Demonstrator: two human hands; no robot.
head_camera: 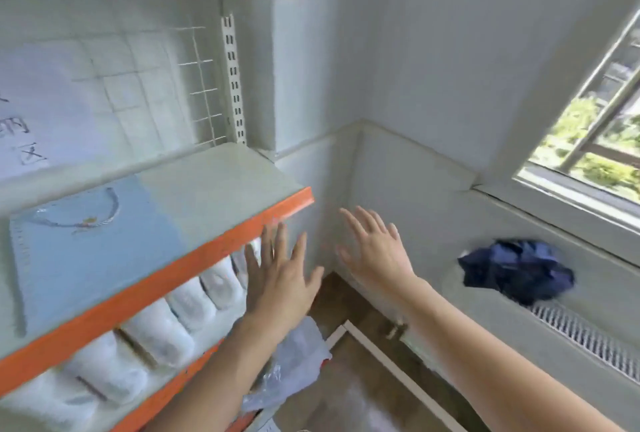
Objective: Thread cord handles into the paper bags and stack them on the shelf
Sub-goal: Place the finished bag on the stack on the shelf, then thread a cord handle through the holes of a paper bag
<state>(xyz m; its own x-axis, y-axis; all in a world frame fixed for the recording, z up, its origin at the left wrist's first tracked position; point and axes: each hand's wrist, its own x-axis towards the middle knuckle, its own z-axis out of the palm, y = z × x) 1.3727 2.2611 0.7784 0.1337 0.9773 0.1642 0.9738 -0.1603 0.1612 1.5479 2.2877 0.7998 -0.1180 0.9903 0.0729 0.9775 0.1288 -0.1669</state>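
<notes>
A flat, pale blue paper bag (93,251) lies on the grey shelf (221,175) with its orange front edge, toward the left. Its twisted cord handle (104,209) curves in a loop across the smooth paper face. Both hands hover in front of the shelf's right end, holding nothing: the left hand (280,279) has its fingers spread straight, and the right hand (377,251) is likewise released, fingers straight. Below, plastic-wrapped white bundles (162,327) line the lower shelf. A crumpled dark blue cloth (516,268) rests on the radiator ledge (588,293).
</notes>
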